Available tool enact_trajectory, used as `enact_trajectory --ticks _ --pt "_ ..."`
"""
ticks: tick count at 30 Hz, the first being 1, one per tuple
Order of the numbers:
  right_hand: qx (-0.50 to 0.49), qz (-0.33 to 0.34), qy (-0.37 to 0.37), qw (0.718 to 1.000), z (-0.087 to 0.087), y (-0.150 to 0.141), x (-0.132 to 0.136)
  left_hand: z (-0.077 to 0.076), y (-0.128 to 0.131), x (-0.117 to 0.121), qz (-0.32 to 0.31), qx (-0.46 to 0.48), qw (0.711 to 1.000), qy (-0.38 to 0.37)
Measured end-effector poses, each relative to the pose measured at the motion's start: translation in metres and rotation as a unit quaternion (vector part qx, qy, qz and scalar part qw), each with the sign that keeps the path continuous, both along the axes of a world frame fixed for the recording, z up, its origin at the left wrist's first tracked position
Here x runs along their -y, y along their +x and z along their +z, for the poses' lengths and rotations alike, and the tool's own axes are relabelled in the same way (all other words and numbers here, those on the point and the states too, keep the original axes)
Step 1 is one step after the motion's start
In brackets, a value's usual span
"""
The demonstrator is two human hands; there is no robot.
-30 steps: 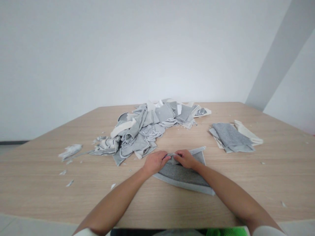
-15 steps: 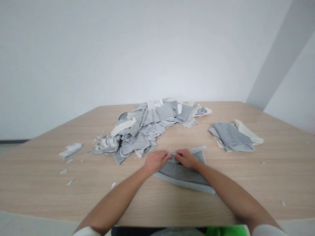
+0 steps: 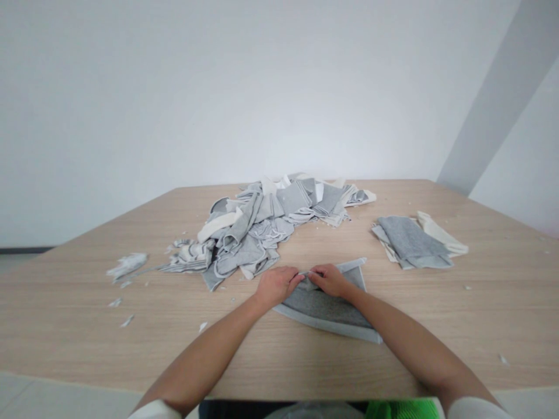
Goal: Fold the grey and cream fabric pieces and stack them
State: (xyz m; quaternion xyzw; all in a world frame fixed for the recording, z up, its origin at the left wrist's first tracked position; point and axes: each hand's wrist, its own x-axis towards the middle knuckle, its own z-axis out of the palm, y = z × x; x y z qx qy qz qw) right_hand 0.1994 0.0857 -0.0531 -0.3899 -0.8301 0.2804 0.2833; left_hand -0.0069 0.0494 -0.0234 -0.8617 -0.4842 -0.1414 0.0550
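Note:
A grey piece of cloth [image 3: 325,308] with a paler edge lies flat on the wooden table [image 3: 279,355] in front of me. My left hand [image 3: 276,285] and my right hand [image 3: 328,280] meet at its far edge. Both hands have their fingers pinched on that edge, fingertips almost touching. My forearms reach in from the bottom of the view, and the right one covers part of the cloth.
A loose heap of grey and white cloth pieces [image 3: 266,227] lies beyond my hands. A small stack of grey and cream pieces [image 3: 413,241] sits to the right. Scraps and lint [image 3: 126,265] are scattered at the left. A white wall stands behind the table.

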Motion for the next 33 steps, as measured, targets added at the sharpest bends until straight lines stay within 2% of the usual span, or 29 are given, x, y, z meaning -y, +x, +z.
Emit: enact_trajectory --ticks 5,9,13,17,23,33 --pt "-0.002 -0.003 0.0 1.0 0.003 0.0 0.002 0.002 0.0 0.001 0.005 0.009 1.0 0.001" --pt "0.002 -0.005 0.002 1.0 0.004 0.0 0.002 0.006 -0.005 -0.001 0.035 0.029 0.999 0.008" --pt "0.008 -0.002 0.003 1.0 0.004 0.0 0.002 0.011 -0.014 -0.009 0.124 0.04 0.991 0.012" --pt "0.005 0.001 0.005 1.0 0.003 0.0 0.002 0.011 -0.023 -0.018 0.225 -0.007 0.974 -0.016" --pt "0.006 -0.002 0.001 1.0 0.004 0.0 0.003 0.004 -0.027 -0.024 0.239 -0.074 0.965 -0.076" --pt "0.006 -0.002 0.006 1.0 0.004 0.0 0.002 -0.001 -0.03 -0.027 0.238 -0.088 0.96 -0.115"
